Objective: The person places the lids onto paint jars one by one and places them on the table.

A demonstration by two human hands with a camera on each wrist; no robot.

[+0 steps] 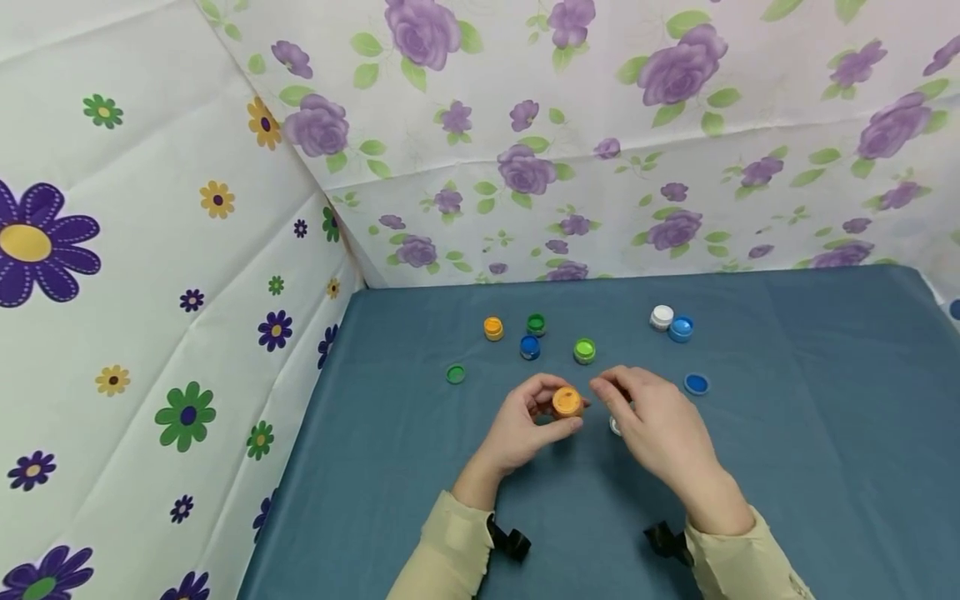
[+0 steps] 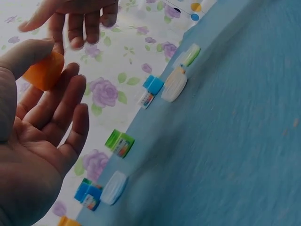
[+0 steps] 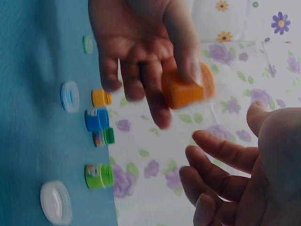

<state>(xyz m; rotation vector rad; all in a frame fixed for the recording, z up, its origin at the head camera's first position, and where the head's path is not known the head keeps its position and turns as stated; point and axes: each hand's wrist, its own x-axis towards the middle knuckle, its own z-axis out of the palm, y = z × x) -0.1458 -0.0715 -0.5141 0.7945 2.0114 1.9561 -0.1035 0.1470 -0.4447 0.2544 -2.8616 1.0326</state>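
My left hand (image 1: 516, 427) holds a small orange paint jar (image 1: 567, 402) above the table, thumb on one side and fingers on the other. Just to its right hovers my right hand (image 1: 663, 427), its fingers loosely bent and holding nothing; a gap separates it from the jar in the right wrist view. Beneath the right hand lies a white lid (image 1: 615, 426), mostly hidden by the fingers in the head view. Closest beyond the hands stands a light green jar (image 1: 584, 352).
Farther back stand a yellow-orange jar (image 1: 492, 328), a dark green jar (image 1: 536, 324), a blue jar (image 1: 529, 347), a white jar (image 1: 662, 317) and a light blue jar (image 1: 681, 330). A green lid (image 1: 455, 374) lies left, a blue lid (image 1: 696, 383) right. Flowered cloth (image 1: 525, 225) hangs behind the blue-covered table (image 1: 825, 433).
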